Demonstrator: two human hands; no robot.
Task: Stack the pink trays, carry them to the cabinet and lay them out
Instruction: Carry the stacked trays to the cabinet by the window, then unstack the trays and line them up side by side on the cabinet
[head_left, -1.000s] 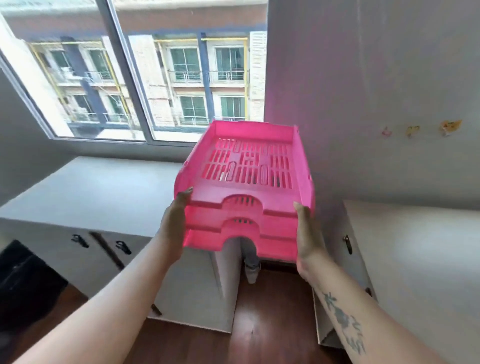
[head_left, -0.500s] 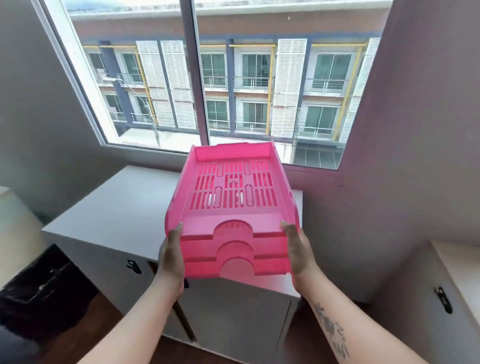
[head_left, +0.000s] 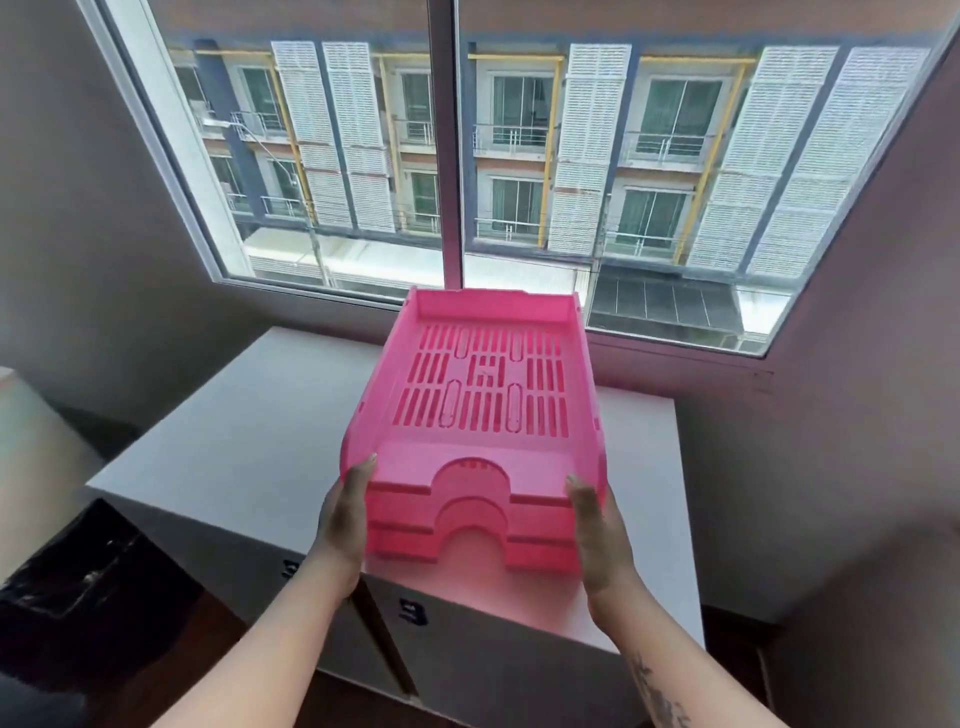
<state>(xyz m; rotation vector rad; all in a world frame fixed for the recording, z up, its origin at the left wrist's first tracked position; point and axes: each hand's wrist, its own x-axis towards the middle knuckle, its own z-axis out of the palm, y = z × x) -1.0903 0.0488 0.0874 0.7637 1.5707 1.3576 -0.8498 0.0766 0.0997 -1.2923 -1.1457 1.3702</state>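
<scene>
Stacked pink trays, grasped by left hand and right hand, are held over the white cabinet (below a window).

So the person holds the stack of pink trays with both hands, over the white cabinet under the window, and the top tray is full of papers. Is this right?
Not quite. In the head view the top tray is empty: its slotted floor is bare. The rest stands: the left hand and right hand grip the sides of the stack over the white cabinet under the window.

Both hands grip stacked pink trays above white cabinet.
</scene>
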